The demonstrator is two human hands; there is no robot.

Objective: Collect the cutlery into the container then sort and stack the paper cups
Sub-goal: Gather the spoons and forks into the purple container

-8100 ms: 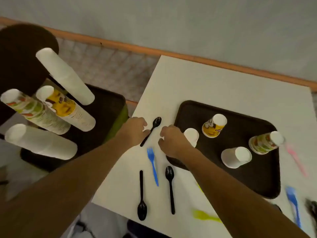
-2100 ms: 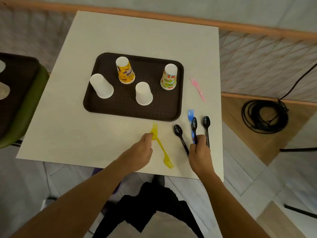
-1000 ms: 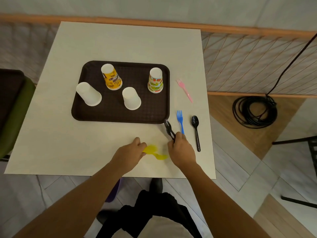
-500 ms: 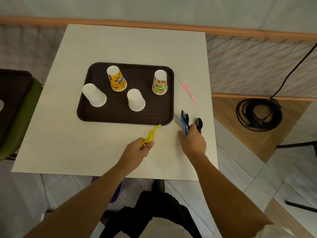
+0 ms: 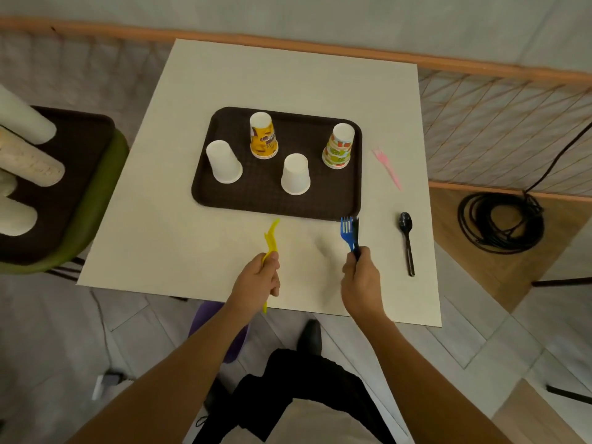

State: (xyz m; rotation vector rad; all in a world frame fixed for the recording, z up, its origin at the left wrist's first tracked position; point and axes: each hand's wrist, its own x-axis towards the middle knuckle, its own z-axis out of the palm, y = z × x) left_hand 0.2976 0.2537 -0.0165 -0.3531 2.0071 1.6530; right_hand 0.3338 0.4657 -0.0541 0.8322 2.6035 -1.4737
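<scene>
Cutlery fills both fists: left hand [image 5: 260, 277] closed on yellow cutlery [image 5: 271, 240], right hand [image 5: 360, 277] clamping blue fork [image 5: 346, 230] with black pieces, freeing one trip to the container.

Far edge of table [image 5: 288, 75]: bare strip from the tray to the rail, open from corner to corner.
Left edge: wide bare band beside the brown tray [image 5: 278, 206]; nothing lies there.
Tray: four upturned cups stand apart, with gaps between the white cup [image 5: 223, 162], yellow cup [image 5: 263, 136], second white cup [image 5: 295, 174] and green-patterned cup [image 5: 339, 146].
Right edge: pink fork [image 5: 387, 168] and black spoon [image 5: 407, 241] lie in the narrow lane beside the tray.
Near edge: left hand [image 5: 258, 278] with yellow cutlery [image 5: 270, 240] and right hand [image 5: 360, 277] with blue fork [image 5: 347, 233] occupy the middle; bare table between them and toward the near left corner.
</scene>
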